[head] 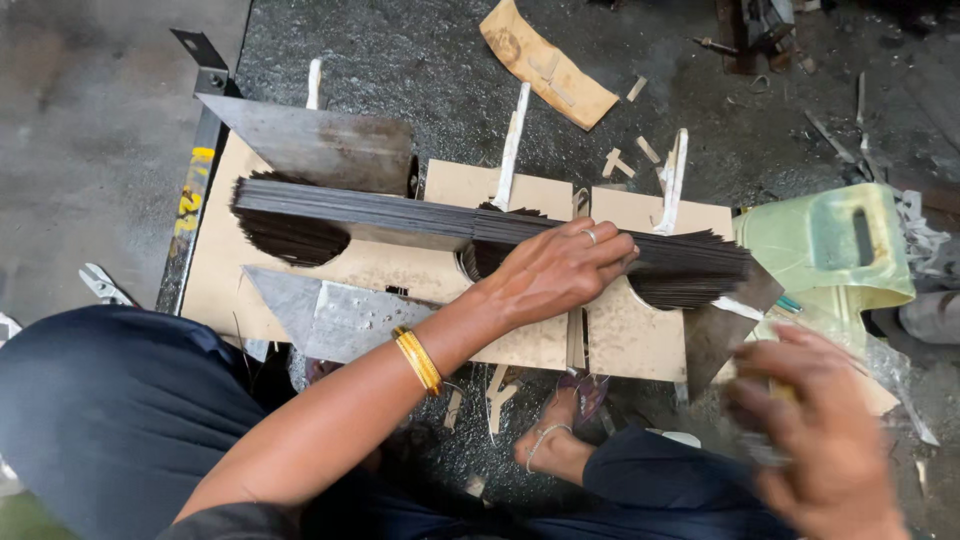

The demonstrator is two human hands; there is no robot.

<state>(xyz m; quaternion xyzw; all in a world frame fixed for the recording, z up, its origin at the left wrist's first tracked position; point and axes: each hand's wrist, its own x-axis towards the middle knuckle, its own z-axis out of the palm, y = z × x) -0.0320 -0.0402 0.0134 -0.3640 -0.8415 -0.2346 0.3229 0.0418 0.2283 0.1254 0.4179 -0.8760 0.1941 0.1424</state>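
— Looked like dull grey metal, those plates [330, 145]?
— Yes, matt and scuffed. Thin dark rods [400, 210], matt too. Pale smooth wooden board [630, 340]. Glossy gold bangle [418, 360]. Translucent green plastic stool [830, 245].

The long bundle of thin sticks [400, 212] across mid-frame is dark grey-black. Beneath it lie pale tan boards [630, 335] and dull grey metal sheets [320, 145]. At right sits a light green plastic stool [835, 245]. The left wrist carries a gold bangle [418, 360]. The floor [90, 120] is mottled dark grey.
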